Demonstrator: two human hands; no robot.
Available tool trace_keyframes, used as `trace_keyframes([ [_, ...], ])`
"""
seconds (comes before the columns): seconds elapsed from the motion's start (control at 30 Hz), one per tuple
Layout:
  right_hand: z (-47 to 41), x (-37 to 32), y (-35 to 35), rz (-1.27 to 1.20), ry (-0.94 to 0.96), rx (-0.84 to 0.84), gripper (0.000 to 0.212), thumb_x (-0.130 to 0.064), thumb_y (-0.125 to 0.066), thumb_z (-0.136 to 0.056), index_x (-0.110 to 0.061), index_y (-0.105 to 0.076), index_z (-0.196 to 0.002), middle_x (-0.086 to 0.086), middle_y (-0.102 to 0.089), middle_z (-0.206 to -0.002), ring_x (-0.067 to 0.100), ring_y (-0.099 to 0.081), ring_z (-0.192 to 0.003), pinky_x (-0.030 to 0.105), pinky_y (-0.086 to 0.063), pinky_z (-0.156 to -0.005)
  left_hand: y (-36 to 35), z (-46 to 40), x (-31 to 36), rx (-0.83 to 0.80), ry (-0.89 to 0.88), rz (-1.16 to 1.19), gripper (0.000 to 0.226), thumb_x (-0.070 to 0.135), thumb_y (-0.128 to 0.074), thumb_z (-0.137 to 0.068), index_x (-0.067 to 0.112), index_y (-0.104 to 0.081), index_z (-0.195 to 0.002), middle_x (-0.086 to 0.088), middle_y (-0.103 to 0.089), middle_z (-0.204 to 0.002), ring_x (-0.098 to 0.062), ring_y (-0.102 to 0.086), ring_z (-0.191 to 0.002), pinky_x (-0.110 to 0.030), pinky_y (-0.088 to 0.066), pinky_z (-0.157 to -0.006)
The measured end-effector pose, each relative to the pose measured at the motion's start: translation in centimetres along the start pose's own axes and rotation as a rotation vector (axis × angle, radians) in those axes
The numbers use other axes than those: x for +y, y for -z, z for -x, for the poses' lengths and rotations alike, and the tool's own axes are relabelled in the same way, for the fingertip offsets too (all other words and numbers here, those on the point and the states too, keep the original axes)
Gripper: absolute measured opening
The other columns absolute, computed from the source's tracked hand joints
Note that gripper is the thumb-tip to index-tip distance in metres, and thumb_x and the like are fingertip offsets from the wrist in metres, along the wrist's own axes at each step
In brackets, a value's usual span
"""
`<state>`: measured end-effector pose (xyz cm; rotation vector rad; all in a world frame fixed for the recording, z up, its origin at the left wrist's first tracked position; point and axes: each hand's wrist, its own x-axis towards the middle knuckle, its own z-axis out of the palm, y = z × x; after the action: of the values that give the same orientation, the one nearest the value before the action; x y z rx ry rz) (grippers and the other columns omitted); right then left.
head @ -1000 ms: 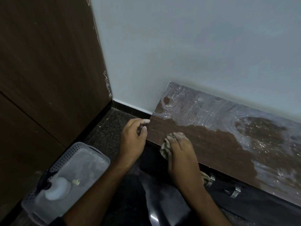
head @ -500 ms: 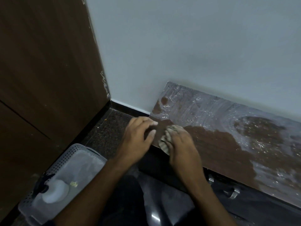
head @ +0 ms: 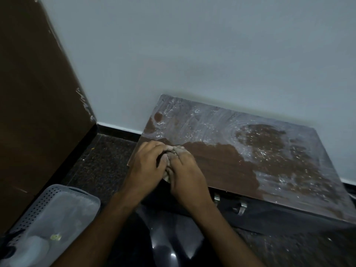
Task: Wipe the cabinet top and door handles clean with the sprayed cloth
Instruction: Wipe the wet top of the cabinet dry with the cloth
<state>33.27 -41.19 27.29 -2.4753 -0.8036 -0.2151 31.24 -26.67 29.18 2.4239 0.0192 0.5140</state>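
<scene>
A low cabinet stands against the pale wall; its brown top (head: 250, 151) is streaked with wet, dusty smears, and a cleaner dark patch lies along its front. A crumpled grey-brown cloth (head: 174, 151) sits at the top's front left corner, mostly covered by my hands. My left hand (head: 146, 166) curls over the cloth from the left. My right hand (head: 185, 170) grips it from the right, fingers bent into the folds. Two metal door handles (head: 216, 198) (head: 242, 208) stick out of the dark cabinet front just below the edge.
A grey perforated plastic basket (head: 40, 211) with a spray bottle (head: 32, 247) inside stands on the dark speckled floor at lower left. A tall brown wooden panel (head: 34, 93) fills the left side. Black skirting runs along the wall.
My left hand has moved right from the cabinet's corner onto the cloth and now meets my right hand there. The right hand and cloth slid slightly left toward the corner.
</scene>
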Motion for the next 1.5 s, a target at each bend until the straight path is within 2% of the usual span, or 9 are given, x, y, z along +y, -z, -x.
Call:
trace_keyframes([
  [0.17, 3.3, 6.8, 5.3, 0.046, -0.270, 0.101, 0.039, -0.012, -0.061, -0.092, -0.015, -0.063, -0.131, 0.003, -0.058, -0.137, 0.020, -0.047, -0.134, 0.036, -0.038, -0.116, -0.3, 0.2, 0.9, -0.013, -0.041, 0.021, 0.023, 0.010, -0.064, -0.089, 0.019, -0.069, -0.109, 0.008, -0.064, -0.107, -0.010, -0.054, -0.103, -0.006, -0.031, -0.092],
  [0.3, 4.1, 7.3, 6.1, 0.131, -0.425, 0.199, 0.036, -0.013, -0.058, -0.093, -0.012, -0.063, -0.128, 0.008, -0.058, -0.137, 0.026, -0.049, -0.131, 0.045, -0.042, -0.113, -1.4, 0.3, 2.0, -0.069, -0.091, 0.045, 0.025, 0.010, -0.065, -0.088, 0.020, -0.068, -0.110, 0.011, -0.063, -0.104, -0.010, -0.055, -0.101, -0.020, -0.041, -0.092],
  [0.47, 4.7, 4.3, 3.7, 0.029, -0.038, 0.070, 0.034, -0.015, -0.059, -0.092, -0.014, -0.064, -0.126, 0.004, -0.058, -0.138, 0.022, -0.048, -0.135, 0.041, -0.036, -0.117, -2.0, 0.1, 3.2, -0.116, -0.134, 0.054, 0.024, 0.016, -0.061, -0.088, 0.021, -0.067, -0.111, 0.013, -0.060, -0.105, -0.008, -0.053, -0.103, -0.024, -0.044, -0.093],
  [0.57, 3.7, 8.1, 5.5, 0.056, -0.231, 0.108, 0.034, -0.016, -0.060, -0.095, -0.015, -0.064, -0.128, 0.003, -0.059, -0.138, 0.021, -0.048, -0.134, 0.022, -0.027, -0.118, -1.6, 0.3, 3.1, -0.117, -0.120, 0.040, 0.025, 0.013, -0.063, -0.089, 0.022, -0.067, -0.112, 0.014, -0.059, -0.106, -0.005, -0.051, -0.103, -0.017, -0.041, -0.093],
  [0.67, 3.2, 7.8, 5.4, 0.114, -0.398, 0.186, 0.035, -0.021, -0.059, -0.096, -0.014, -0.062, -0.131, 0.006, -0.056, -0.140, 0.024, -0.045, -0.136, 0.038, -0.036, -0.117, -1.3, 0.5, 3.0, -0.104, -0.095, 0.033, 0.025, 0.014, -0.063, -0.089, 0.023, -0.067, -0.112, 0.017, -0.059, -0.106, -0.004, -0.050, -0.103, -0.011, -0.036, -0.091],
  [0.83, 4.1, 4.4, 3.3, 0.068, -0.096, 0.106, 0.036, -0.019, -0.064, -0.094, -0.015, -0.063, -0.130, 0.004, -0.057, -0.139, 0.021, -0.047, -0.135, 0.044, -0.039, -0.115, -1.6, 0.0, 3.7, -0.117, -0.105, 0.042, 0.025, 0.014, -0.062, -0.090, 0.022, -0.066, -0.113, 0.014, -0.059, -0.107, -0.004, -0.049, -0.104, -0.017, -0.040, -0.092],
  [1.07, 7.1, 7.9, 5.5, 0.176, -0.421, 0.271, 0.034, -0.016, -0.061, -0.095, -0.010, -0.064, -0.128, 0.009, -0.060, -0.135, 0.028, -0.051, -0.130, 0.047, -0.041, -0.111, 0.6, 1.1, 0.4, 0.038, 0.051, 0.018, 0.025, 0.011, -0.062, -0.089, 0.022, -0.069, -0.111, 0.013, -0.062, -0.110, -0.006, -0.051, -0.106, -0.014, -0.034, -0.093],
  [1.27, 1.6, 2.0, -0.3, 0.126, -0.097, 0.238, 0.028, -0.014, -0.066, -0.092, -0.006, -0.066, -0.119, 0.014, -0.061, -0.126, 0.028, -0.051, -0.124, 0.048, -0.042, -0.110, 2.2, 0.8, -1.8, 0.137, 0.156, 0.027, 0.026, 0.008, -0.062, -0.089, 0.018, -0.070, -0.111, 0.008, -0.065, -0.111, -0.010, -0.054, -0.105, -0.024, -0.043, -0.092],
  [1.5, -3.8, -6.3, -5.6, 0.193, 0.006, 0.091, 0.039, -0.022, -0.064, -0.095, -0.008, -0.059, -0.131, 0.019, -0.057, -0.139, 0.034, -0.050, -0.135, 0.050, -0.033, -0.119, 3.9, 1.4, -4.4, 0.192, 0.200, -0.002, 0.033, 0.013, -0.049, -0.085, 0.016, -0.070, -0.110, 0.004, -0.066, -0.109, -0.013, -0.057, -0.102, -0.028, -0.044, -0.094],
])
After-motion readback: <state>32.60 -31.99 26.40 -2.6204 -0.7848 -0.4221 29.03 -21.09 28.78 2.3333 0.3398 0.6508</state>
